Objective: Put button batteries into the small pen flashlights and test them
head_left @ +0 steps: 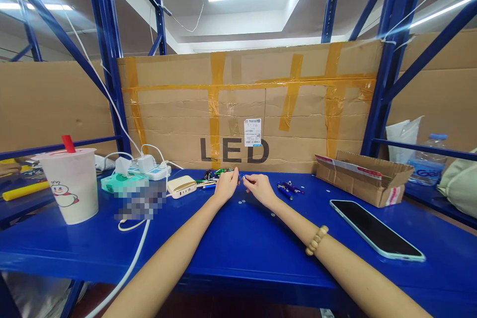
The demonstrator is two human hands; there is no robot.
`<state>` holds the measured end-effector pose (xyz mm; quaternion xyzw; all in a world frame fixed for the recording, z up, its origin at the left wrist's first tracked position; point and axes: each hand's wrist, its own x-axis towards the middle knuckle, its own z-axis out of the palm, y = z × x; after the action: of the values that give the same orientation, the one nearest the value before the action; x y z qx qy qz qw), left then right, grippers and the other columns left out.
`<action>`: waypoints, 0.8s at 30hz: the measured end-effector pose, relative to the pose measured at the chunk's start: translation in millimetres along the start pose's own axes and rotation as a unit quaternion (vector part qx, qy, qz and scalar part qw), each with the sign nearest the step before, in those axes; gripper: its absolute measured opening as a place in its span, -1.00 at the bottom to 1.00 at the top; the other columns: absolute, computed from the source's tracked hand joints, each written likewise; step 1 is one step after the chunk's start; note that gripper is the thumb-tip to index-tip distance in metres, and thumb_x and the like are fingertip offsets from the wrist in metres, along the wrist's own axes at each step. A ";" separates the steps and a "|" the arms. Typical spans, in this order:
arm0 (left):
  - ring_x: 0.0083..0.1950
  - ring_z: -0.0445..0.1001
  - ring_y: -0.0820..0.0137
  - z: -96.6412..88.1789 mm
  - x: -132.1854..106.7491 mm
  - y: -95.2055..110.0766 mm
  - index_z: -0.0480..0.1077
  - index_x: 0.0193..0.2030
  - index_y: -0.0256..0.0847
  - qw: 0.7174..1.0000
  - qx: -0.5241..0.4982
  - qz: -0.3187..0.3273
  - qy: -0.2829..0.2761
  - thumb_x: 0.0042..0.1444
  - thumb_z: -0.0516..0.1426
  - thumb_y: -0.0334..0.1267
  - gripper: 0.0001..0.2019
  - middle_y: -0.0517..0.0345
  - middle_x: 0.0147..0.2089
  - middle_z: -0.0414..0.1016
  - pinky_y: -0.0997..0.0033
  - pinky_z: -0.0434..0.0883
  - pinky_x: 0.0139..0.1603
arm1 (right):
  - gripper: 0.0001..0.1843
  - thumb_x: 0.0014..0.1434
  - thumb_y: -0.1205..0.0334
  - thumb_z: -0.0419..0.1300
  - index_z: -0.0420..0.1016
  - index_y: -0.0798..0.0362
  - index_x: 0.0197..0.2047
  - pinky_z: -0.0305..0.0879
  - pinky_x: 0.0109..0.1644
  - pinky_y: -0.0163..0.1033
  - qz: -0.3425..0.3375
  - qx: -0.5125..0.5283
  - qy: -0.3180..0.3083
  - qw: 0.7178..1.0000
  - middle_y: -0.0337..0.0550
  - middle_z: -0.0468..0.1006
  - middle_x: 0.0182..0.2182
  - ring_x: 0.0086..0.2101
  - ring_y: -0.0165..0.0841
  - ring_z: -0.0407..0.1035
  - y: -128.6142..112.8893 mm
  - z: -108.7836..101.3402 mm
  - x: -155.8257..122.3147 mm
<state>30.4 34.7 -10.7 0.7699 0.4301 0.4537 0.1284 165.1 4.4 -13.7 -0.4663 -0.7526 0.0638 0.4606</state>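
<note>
Between hands (pixel 262 190), small part (pixel 241 177), axis unclear

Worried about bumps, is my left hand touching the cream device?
Apart: the head view shows blue tabletop between your left hand and the cream device.

Cardboard wall (pixel 179 119) between blue posts (pixel 109 35)

"What do we see worn on our right forearm (pixel 357 268)?"

"A beaded bracelet (pixel 316 241) — pale tan, chunky and rounded, strung in a single row around it."

"And our left forearm (pixel 175 253)?"

"Bare — as are our left hand (pixel 225 186) and right hand (pixel 262 190)."
</note>
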 end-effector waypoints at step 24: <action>-0.13 0.34 0.36 13.0 -0.6 -13.7 0.17 -0.20 -0.22 0.993 0.001 0.065 -0.099 0.14 -0.13 -0.36 -0.87 0.01 -0.16 0.32 0.33 0.28 -0.10 | -0.73 0.00 0.23 0.20 0.47 0.18 -0.22 0.26 -0.23 -0.21 0.274 -0.396 -0.071 0.873 0.16 0.51 -0.25 -0.18 -0.15 0.41 19.8 -47.4 1.4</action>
<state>33.2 45.0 -26.3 0.8377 0.3646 0.3819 0.1395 213.3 0.6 3.7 -0.7916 -0.5874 -0.0826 0.1468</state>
